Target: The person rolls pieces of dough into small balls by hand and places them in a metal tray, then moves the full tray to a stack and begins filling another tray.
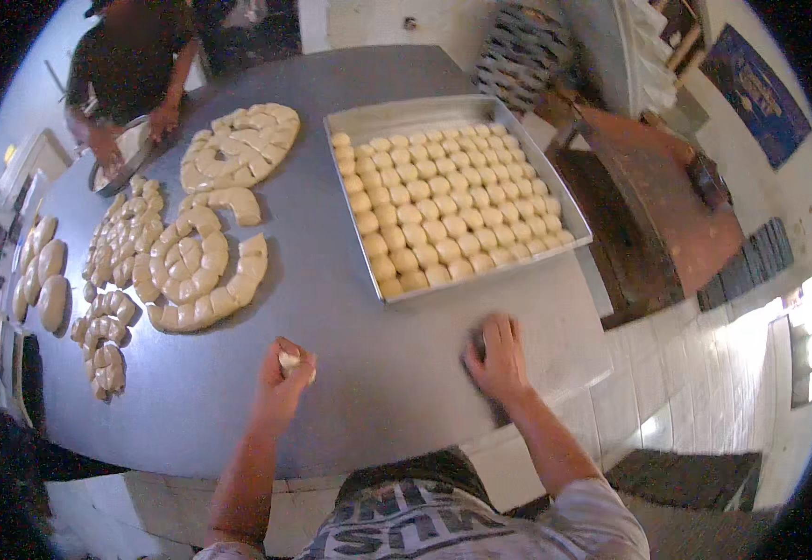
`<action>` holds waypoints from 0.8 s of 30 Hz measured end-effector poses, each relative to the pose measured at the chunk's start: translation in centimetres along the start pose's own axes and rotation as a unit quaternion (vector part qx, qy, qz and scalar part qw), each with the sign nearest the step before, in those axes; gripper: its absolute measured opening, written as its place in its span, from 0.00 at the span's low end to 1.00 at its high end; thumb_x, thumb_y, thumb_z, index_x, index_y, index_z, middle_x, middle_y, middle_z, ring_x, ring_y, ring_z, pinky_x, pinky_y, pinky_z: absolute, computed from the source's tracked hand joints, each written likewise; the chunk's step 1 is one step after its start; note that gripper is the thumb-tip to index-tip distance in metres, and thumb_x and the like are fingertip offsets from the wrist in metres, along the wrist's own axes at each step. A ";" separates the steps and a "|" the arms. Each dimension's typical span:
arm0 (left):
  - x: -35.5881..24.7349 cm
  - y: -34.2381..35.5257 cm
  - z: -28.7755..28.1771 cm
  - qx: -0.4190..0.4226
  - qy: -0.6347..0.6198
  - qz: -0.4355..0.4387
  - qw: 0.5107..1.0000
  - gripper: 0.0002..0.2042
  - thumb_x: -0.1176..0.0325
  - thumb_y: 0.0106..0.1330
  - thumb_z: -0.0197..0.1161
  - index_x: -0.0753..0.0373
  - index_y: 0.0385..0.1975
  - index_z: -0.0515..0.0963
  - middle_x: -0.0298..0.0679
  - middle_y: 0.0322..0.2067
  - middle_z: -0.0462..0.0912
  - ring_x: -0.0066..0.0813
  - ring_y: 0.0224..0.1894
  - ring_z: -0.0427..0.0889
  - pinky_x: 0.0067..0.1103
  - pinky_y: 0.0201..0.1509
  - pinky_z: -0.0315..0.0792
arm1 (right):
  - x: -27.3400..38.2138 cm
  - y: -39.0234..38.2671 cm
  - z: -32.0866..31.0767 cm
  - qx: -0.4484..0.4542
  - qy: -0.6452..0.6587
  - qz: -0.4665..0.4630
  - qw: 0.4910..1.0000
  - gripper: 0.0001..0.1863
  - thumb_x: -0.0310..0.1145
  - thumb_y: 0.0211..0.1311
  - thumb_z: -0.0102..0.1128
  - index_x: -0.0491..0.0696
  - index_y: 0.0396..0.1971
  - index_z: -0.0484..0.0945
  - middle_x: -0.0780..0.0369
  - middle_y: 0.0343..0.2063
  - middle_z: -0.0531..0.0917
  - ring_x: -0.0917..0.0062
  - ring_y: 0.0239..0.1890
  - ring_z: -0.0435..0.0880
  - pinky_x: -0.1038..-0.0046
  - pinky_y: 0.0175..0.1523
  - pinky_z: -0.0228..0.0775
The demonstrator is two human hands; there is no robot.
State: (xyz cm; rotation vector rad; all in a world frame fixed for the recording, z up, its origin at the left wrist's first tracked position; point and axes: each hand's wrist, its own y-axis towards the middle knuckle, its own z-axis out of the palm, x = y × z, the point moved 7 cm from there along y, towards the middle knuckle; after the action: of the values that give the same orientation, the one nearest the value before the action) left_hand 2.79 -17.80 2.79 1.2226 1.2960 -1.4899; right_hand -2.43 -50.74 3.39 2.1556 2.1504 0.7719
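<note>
My left hand (280,381) is closed around a small piece of pale dough (286,362) just above the near part of the metal table. Part of that dough shows between thumb and fingers. Palm down at the table's right side, my right hand (499,362) is cupped, its fingers curled together and slightly blurred; whatever lies under the palm is hidden. Beyond it stands a large square metal tray (466,285) with rows of round dough balls (443,210). To the left of my left hand lies a coiled dough rope (210,303) cut into pieces.
Another cut dough coil (240,145) lies farther back. Smaller cut pieces (124,233) and smooth dough lumps (51,271) are at the left. Across the table a person (130,70) has both hands at a round pan (130,149). A brown table (653,187) stands beyond the right edge.
</note>
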 end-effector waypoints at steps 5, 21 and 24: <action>2.1 2.9 -4.4 -0.137 0.036 -0.008 0.990 0.11 0.73 0.56 0.62 0.55 0.25 0.63 0.26 0.23 0.64 0.14 0.27 0.64 0.16 0.28 0.60 | -4.8 2.7 -4.0 0.178 0.282 0.159 0.929 0.20 0.26 0.48 0.54 0.43 0.45 0.68 0.56 0.47 0.71 0.66 0.53 0.67 0.67 0.57 0.60; 2.8 -4.0 -5.5 -0.269 0.130 -0.030 0.954 0.14 0.72 0.57 0.60 0.62 0.42 0.67 0.39 0.37 0.72 0.31 0.41 0.73 0.25 0.44 0.69 | 6.1 40.1 11.0 -0.061 0.296 0.019 0.953 0.16 0.35 0.58 0.54 0.40 0.43 0.72 0.57 0.38 0.78 0.76 0.42 0.76 0.75 0.48 0.67; 0.7 -3.3 -3.5 -0.191 0.147 -0.047 0.969 0.21 0.69 0.58 0.56 0.65 0.52 0.65 0.46 0.49 0.71 0.39 0.52 0.71 0.31 0.57 0.65 | 17.4 28.8 5.9 0.117 0.436 -0.136 0.882 0.12 0.32 0.61 0.50 0.44 0.43 0.73 0.61 0.36 0.80 0.78 0.42 0.77 0.76 0.50 0.68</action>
State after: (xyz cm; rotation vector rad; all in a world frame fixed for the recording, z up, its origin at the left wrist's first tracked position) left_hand 0.01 -13.76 2.81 1.1618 1.7653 -1.0758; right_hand 25.58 -34.19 13.76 1.6616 2.9754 1.7848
